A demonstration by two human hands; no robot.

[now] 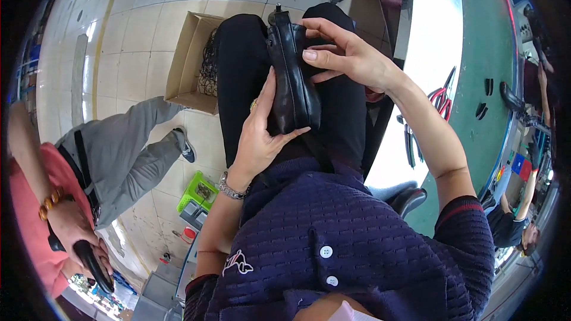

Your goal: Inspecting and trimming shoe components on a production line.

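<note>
A black leather boot (pixel 288 80) with stitched seams lies lengthwise across my lap, a small metal piece sticking up at its far end. My left hand (pixel 259 137) cups the boot, fingers along its left side and thumb stretched under the near end. At the far right side is my right hand (pixel 342 53), its fingers spread and curved, with index fingertip and thumb at the boot's edge. The right hand's other fingertips are partly hidden beside the boot. Under it are my black trousers (pixel 241 53).
An open cardboard box (pixel 178 62) with tangled dark strands stands left of my knees. Red-handled pliers (pixel 441 101) lie on the white bench at right, beside a green surface (pixel 476 41) with black shoes. At left, a co-worker (pixel 50 172) holds a black curved piece. A green basket (pixel 193 187) sits on the floor.
</note>
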